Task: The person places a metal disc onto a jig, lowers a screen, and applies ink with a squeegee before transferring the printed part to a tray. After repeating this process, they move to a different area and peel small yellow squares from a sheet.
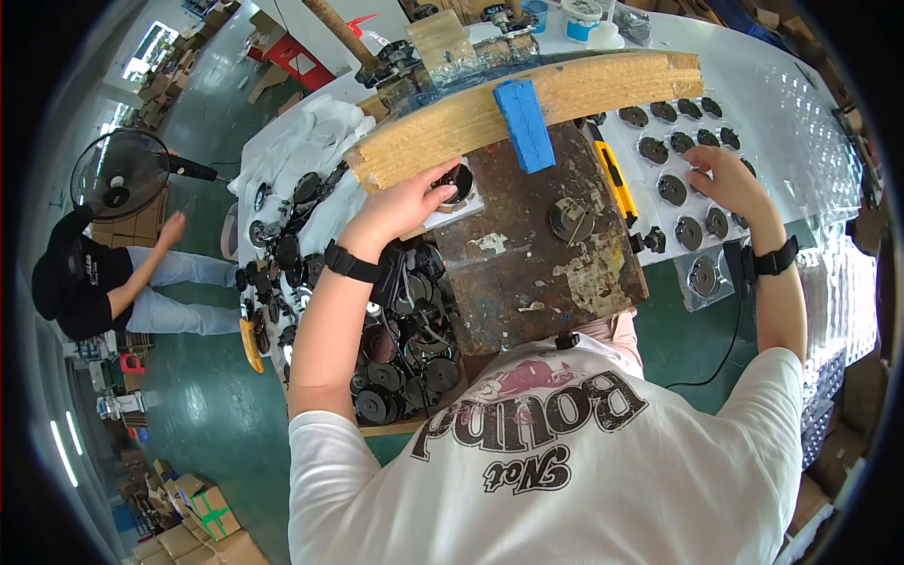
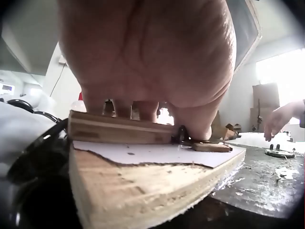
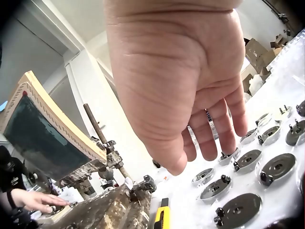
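Observation:
My left hand (image 1: 400, 209) rests on a small wooden jig topped with a white sheet (image 2: 143, 155), at the left of the stained board. Its straight fingers reach down behind a wood strip (image 2: 119, 130), while the thumb lies by a small black part (image 2: 182, 135). In the head view a dark round disc (image 1: 460, 183) shows beside these fingers. My right hand (image 1: 733, 181) hovers over rows of dark discs with small posts (image 3: 240, 210), fingers hanging loose and nothing visible between them. Another disc (image 1: 572, 221) lies on the stained board (image 1: 508, 282).
A curved wooden screen frame (image 1: 612, 83) with a blue block (image 1: 524, 127) arches over the board. A yellow cutter (image 1: 614, 179) lies along the board's right edge. Piled black parts (image 1: 405, 367) crowd the left. A person (image 1: 104, 282) sits near a fan (image 1: 118, 179).

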Motion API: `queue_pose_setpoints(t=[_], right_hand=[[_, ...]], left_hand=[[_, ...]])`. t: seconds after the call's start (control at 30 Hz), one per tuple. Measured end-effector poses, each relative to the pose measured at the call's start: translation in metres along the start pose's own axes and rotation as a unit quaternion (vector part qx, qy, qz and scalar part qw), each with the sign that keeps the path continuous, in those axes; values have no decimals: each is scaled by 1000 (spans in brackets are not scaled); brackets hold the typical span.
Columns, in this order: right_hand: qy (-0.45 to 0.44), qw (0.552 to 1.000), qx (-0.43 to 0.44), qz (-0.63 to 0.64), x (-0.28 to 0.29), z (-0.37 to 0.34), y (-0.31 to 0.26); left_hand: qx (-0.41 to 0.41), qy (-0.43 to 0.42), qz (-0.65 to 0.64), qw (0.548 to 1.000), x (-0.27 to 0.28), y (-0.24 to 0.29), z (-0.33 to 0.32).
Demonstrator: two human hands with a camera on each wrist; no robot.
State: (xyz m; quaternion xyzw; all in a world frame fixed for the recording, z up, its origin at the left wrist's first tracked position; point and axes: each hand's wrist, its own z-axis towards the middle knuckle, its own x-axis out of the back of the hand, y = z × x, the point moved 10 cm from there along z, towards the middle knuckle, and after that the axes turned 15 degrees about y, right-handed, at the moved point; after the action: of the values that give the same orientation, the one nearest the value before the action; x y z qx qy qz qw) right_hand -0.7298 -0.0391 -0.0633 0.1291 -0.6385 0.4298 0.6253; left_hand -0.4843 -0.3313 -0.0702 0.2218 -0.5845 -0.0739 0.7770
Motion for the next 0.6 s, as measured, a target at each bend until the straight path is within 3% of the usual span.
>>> queue_pose_setpoints(t=[0.43,0.6], right_hand=[[-4,1000,15,15,-3,-8,9],[-7,1000,18,5,0,-9,8]], left_hand=[[-3,-43,-47,998,-1,3,1],[11,-28,21,999,4,-1,-5]])
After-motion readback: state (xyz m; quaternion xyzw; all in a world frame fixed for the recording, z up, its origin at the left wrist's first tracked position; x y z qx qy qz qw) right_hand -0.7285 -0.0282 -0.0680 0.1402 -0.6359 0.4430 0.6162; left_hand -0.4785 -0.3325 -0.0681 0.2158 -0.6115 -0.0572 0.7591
